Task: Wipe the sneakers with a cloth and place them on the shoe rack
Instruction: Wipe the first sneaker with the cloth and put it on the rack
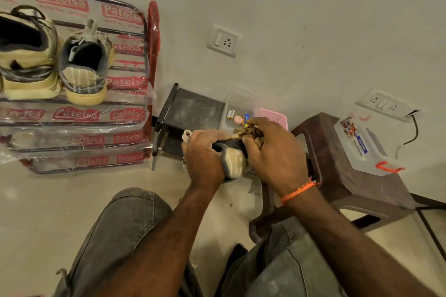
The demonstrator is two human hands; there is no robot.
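one sneaker between both hands

The plastic-wrapped metal shoe rack is showing red-and-white logos. The suede sneaker is showing grey with cream stripes, and the crumpled cloth is looking mottled brown.

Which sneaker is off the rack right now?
The sneaker gripped by the left hand, low by the brown stool; two others sit on the shoe rack.
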